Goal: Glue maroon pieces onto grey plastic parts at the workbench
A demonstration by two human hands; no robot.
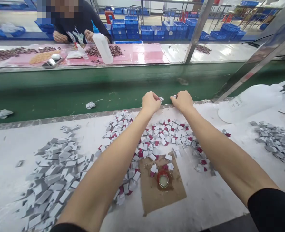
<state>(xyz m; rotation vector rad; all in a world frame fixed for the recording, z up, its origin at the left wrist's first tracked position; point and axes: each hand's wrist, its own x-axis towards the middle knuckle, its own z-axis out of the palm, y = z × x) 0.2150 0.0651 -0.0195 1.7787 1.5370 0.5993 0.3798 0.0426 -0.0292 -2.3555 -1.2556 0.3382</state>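
Both arms reach forward over the worktable to its far edge beside the green belt. My left hand point(151, 102) is closed in a pinch on a small white plastic piece point(161, 99). A short gap to its right, my right hand point(183, 100) is also pinched, with a bit of a small white piece point(174, 96) showing at its fingertips. Below the hands spreads a pile of white and dark-red small parts point(168, 131). Nearer me, a bottle cap point(163, 180) with wet residue around it rests on a cardboard square point(162, 204), beside a few loose parts.
Grey-white plastic parts point(57, 167) heap at left, more grey parts point(275, 141) at right. A white plastic bottle point(251, 101) lies near a metal post point(251, 69). Crumpled scraps point(90, 105) sit on the green belt point(123, 82). Across it, a person point(84, 22) works behind a squeeze bottle point(103, 48).
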